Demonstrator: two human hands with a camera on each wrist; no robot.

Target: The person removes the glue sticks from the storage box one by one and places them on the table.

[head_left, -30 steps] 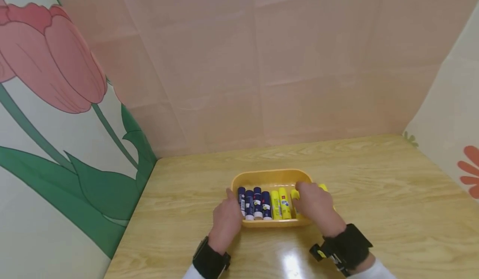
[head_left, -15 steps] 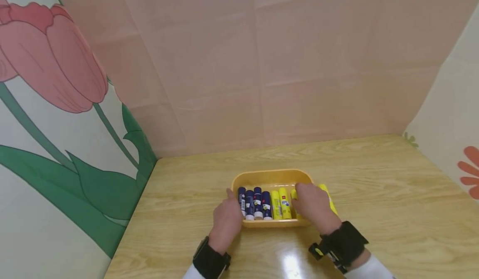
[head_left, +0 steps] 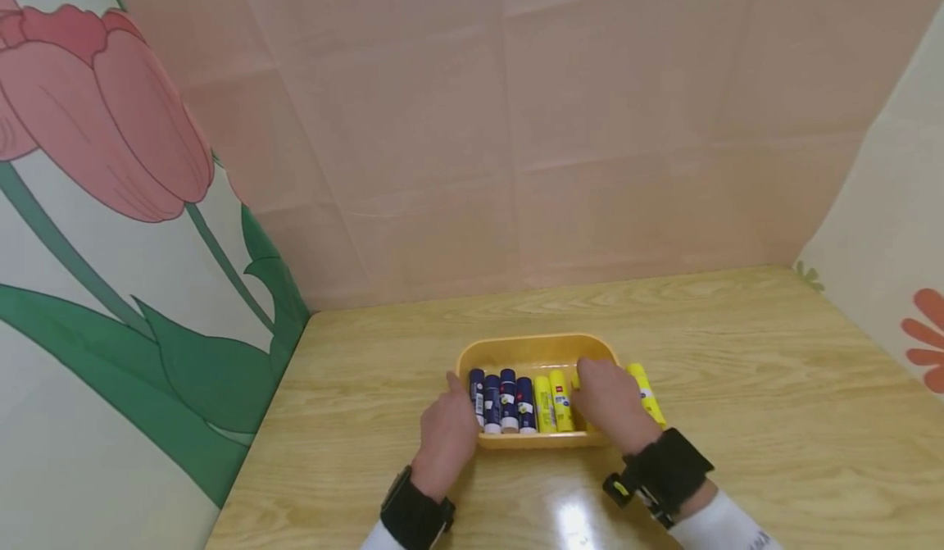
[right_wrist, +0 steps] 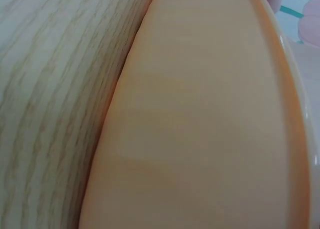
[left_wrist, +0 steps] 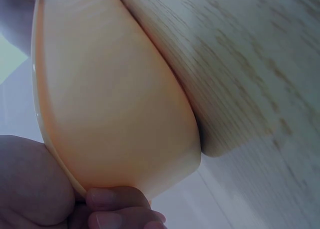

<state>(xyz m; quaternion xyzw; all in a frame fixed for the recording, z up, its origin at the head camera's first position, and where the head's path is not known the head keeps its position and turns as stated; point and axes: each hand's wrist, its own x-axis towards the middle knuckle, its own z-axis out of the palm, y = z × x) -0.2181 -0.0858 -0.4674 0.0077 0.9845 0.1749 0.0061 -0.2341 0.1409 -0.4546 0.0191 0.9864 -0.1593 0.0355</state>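
Observation:
A yellow plastic tray [head_left: 542,442] stands on the wooden table, holding dark blue glue sticks [head_left: 508,402] at its left and yellow glue sticks [head_left: 562,402] beside them. At the tray's left end my left hand [head_left: 448,429] grips the rim; the left wrist view shows its thumb and fingers pinching the tray wall [left_wrist: 110,104]. My right hand [head_left: 612,402] reaches over the right part of the tray and holds a yellow glue stick [head_left: 576,380], mostly hidden beneath it. The right wrist view shows only the tray's outer side [right_wrist: 200,114], not the fingers.
Another yellow glue stick [head_left: 646,396] lies on the table [head_left: 774,394] just right of the tray. A pink sheet [head_left: 516,140] hangs behind, and a tulip-printed panel [head_left: 118,124] stands at the left.
My right hand has moved slightly left, with the yellow glue stick under it moving toward the others. More of the stick outside the tray shows. My left hand has stayed put.

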